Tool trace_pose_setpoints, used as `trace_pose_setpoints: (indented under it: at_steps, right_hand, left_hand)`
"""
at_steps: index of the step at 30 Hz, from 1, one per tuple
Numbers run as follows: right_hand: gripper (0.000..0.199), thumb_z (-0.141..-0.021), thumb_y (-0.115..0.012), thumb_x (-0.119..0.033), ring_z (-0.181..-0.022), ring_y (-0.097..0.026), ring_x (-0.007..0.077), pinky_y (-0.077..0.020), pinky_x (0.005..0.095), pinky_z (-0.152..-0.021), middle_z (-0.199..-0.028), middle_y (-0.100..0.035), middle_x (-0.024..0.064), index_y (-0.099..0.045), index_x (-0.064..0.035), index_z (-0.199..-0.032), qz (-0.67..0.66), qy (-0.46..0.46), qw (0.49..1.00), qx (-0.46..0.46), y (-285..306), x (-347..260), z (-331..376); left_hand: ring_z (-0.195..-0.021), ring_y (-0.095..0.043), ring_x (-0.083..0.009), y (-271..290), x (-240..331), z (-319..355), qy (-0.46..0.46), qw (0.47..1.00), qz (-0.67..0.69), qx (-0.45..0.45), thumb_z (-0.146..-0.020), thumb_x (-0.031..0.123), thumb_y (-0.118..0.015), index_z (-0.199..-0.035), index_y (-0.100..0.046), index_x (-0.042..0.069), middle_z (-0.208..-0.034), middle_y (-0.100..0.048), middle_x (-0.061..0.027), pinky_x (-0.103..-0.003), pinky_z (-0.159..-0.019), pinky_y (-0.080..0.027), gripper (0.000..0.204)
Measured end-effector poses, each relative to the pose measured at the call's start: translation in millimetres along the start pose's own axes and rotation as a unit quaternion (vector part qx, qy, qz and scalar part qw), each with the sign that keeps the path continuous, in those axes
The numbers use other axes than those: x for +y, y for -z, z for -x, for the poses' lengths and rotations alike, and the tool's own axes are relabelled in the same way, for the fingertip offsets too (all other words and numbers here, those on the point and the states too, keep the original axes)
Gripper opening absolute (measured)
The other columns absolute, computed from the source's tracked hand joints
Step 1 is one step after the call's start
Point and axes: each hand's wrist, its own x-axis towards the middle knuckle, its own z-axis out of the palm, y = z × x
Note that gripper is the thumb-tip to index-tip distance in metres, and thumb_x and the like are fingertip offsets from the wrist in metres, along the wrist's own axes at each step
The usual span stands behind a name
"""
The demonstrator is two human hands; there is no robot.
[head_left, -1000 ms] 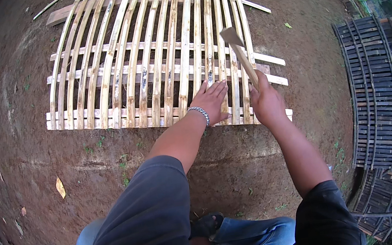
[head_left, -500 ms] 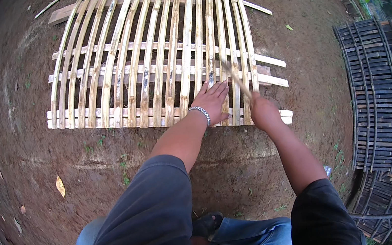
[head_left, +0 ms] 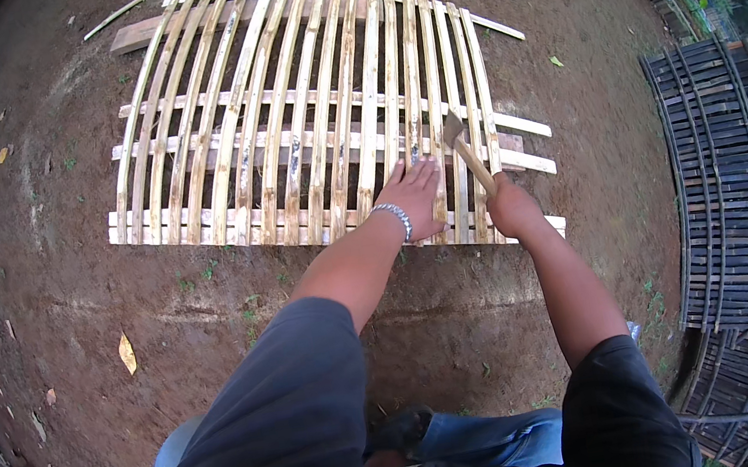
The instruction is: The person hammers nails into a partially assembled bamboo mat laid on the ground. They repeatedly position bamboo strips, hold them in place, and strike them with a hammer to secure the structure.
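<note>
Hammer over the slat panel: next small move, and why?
Probably one short tap straight down. The right hand grips the hammer with its head low over a slat beside the left hand, which lies flat on the slat panel. Fingers sit close, so keep the stroke small.

Bare dirt ground [head_left: 244, 328]: pale slat panel [head_left: 282, 122], dark panels [head_left: 729, 174] (right).

one hammer [head_left: 468, 151], two slat panels [head_left: 299, 110], two hands [head_left: 417, 197]
</note>
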Motion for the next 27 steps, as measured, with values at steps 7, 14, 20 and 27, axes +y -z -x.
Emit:
trace_pose_setpoints:
  at_steps: [7,14,20,27]
  right_hand:
    - [0.042,-0.108,-0.052,-0.023,-0.1,-0.067,0.0561,-0.0516,0.0595,-0.086,-0.106,-0.069,0.0344,-0.043,-0.0023,-0.144,-0.37,0.088,0.883,0.276,-2,-77,25]
    - [0.038,-0.106,-0.055,-0.023,-0.1,-0.068,0.0536,-0.0543,0.0606,-0.087,-0.103,-0.069,0.0362,-0.046,0.0004,-0.134,-0.071,0.023,0.996,0.041,-29,-44,0]
    - [0.043,-0.105,-0.056,-0.024,-0.097,-0.069,0.0528,-0.0544,0.0606,-0.085,-0.099,-0.07,0.0339,-0.044,-0.0011,-0.14,-0.23,0.095,0.931,0.268,7,-74,24]
    - [0.032,-0.105,-0.056,-0.023,-0.099,-0.071,0.05,-0.0555,0.0587,-0.088,-0.103,-0.071,0.0329,-0.05,0.0002,-0.127,-0.036,0.02,0.998,0.041,-17,-41,0]
  left_hand:
    - [-0.165,-0.007,-0.0236,-9,-14,28,0.058,0.998,-0.015,0.01,-0.094,0.072,-0.056,-0.169,-0.014,0.005,-0.178,-0.01,-0.011,-0.05,-0.133,-0.005,0.108]
    - [-0.164,-0.008,-0.0231,-12,-16,23,0.041,0.999,0.004,0.007,-0.097,0.068,-0.056,-0.169,-0.015,0.006,-0.178,-0.01,-0.0097,-0.051,-0.133,-0.004,0.104]
    - [-0.164,-0.008,-0.0227,-10,-16,25,0.048,0.999,-0.002,0.007,-0.097,0.068,-0.055,-0.169,-0.016,0.006,-0.178,-0.01,-0.0091,-0.05,-0.133,-0.004,0.103]
    - [-0.165,-0.008,-0.0215,-4,-12,21,0.045,0.999,-0.003,0.004,-0.098,0.068,-0.054,-0.169,-0.015,0.007,-0.178,-0.01,-0.0088,-0.05,-0.133,-0.004,0.102]
